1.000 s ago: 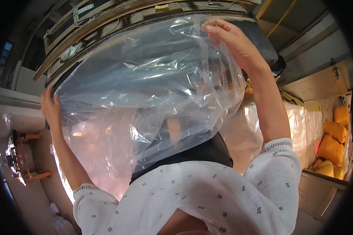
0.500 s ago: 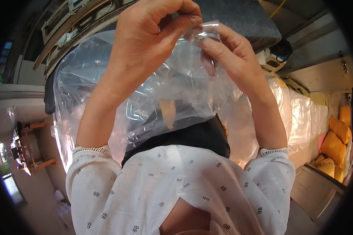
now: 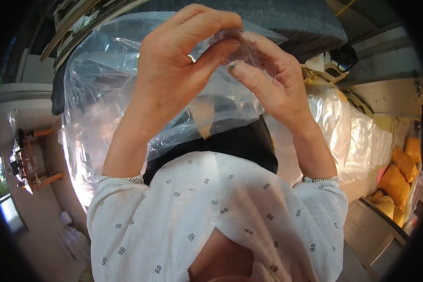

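A large sheet of clear plastic film [image 3: 113, 70] spreads under my forearms and over my lap; whether it is a bag I cannot tell. My left hand [image 3: 185, 56] pinches its gathered upper edge between thumb and fingers. Close beside it, my right hand [image 3: 272, 77] grips the same film, with the fingers curled behind and the thumb in front. The tips of both hands almost meet, and a crumpled fold shows between them. Dark marks are on the right thumb's tip.
Beyond my hands lies a dark grey padded surface [image 3: 291, 23]. Wooden rails [image 3: 73, 26] stand at the upper left. More clear plastic [image 3: 366, 141] and stacked orange-yellow bundles [image 3: 397, 181] sit at the right. A wooden-legged stand [image 3: 35, 160] is at the far left.
The film's edge between my hands has shifted and bunched up. My left hand has come down slightly, and the right thumb has moved left. More film now stretches past the fingertips at the far side.
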Demonstrator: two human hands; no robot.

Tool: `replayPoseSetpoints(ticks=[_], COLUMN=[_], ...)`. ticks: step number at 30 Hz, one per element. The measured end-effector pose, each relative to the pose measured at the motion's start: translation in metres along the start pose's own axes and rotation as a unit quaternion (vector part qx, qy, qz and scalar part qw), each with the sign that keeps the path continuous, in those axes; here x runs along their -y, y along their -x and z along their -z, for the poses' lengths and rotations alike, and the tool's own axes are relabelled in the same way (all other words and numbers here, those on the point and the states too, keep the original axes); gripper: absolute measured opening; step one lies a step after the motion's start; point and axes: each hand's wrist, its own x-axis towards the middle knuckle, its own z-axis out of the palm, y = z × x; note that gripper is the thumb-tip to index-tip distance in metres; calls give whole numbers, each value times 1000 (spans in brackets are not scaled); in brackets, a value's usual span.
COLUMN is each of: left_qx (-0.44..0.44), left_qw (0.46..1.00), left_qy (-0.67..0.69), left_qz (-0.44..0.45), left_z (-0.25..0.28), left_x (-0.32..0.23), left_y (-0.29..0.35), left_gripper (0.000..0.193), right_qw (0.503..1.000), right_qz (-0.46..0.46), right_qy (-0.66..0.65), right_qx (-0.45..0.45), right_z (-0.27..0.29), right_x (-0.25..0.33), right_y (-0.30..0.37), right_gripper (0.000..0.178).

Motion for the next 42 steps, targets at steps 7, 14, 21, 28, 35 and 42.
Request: replayPoseSetpoints(ticks=[7, 14, 21, 28, 35, 42], left_qx=[-41, -251, -180, -142, -107, -115], left_qw=[999, 966, 928, 938, 927, 857], left_qy=[-12, 31, -324, -301, -317, -407], left_qz=[-20, 61, 37, 95, 169, 295], left_z=[11, 229, 227, 251, 264, 355], left_x=[5, 54, 57, 200, 336, 334], left_y=[64, 184, 165, 153, 127, 223], left_gripper=[24, 28, 31, 31, 31, 29], right_qw=[977, 814, 727, 765, 829, 677], right_qz=[-182, -154, -183, 219, 359, -266], right_qy=[-110, -465, -481, -379, 291, 622], right_qx=[4, -313, -454, -472, -314, -289], right_z=[-24, 35, 39, 246, 233, 328], right_x=[3, -49, -105, -17, 108, -56], right_y=[-8, -26, 22, 52, -54, -92], right_gripper=[24, 14, 9, 32, 57, 71])
